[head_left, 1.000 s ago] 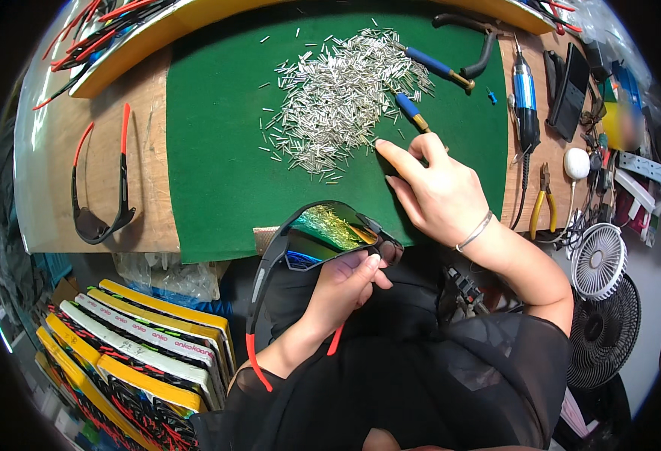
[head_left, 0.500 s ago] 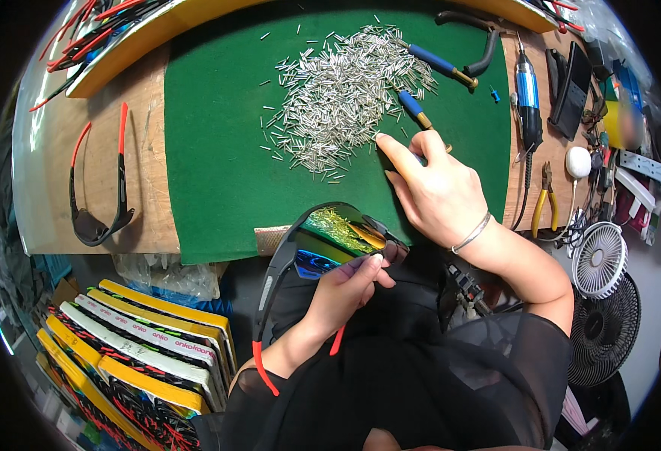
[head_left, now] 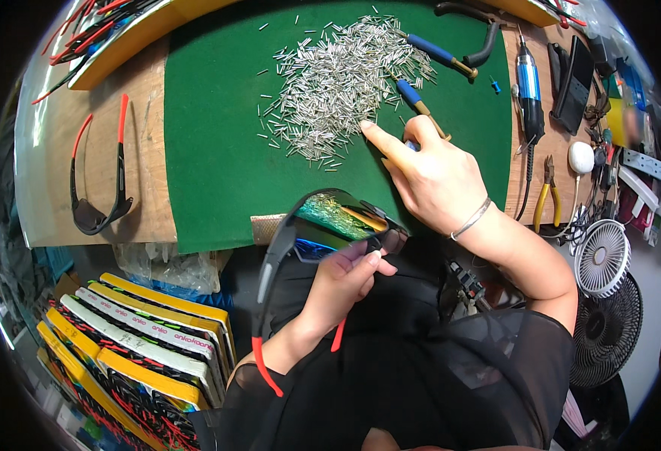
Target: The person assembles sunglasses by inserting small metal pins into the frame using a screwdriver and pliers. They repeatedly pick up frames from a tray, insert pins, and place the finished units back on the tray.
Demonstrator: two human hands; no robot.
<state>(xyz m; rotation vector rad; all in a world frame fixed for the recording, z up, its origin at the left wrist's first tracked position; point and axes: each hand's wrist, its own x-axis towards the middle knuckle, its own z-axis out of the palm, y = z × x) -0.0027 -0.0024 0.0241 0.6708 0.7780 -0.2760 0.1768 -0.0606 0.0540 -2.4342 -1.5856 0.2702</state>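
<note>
My left hand is closed on a pair of wraparound sunglasses with a black frame, mirrored lenses and red temple tips, held in front of the table edge. Above the green mat, my right hand stretches its index finger to the near edge of a heap of small metal pins. Its other fingers are curled. Between them shows a bit of a blue thing, mostly hidden. Two blue-handled tools with brass-coloured ends, a farther one and a nearer one, lie along the heap's right side.
Another pair of sunglasses lies at left on the wooden table. At right are a blue and black electric screwdriver, yellow-handled cutters, a phone and a white fan. Yellow-edged trays of glasses stand lower left.
My right hand has moved slightly up and left, its index fingertip now at the pins. The sunglasses in my left hand have tilted a little. The whole view has shifted slightly.
</note>
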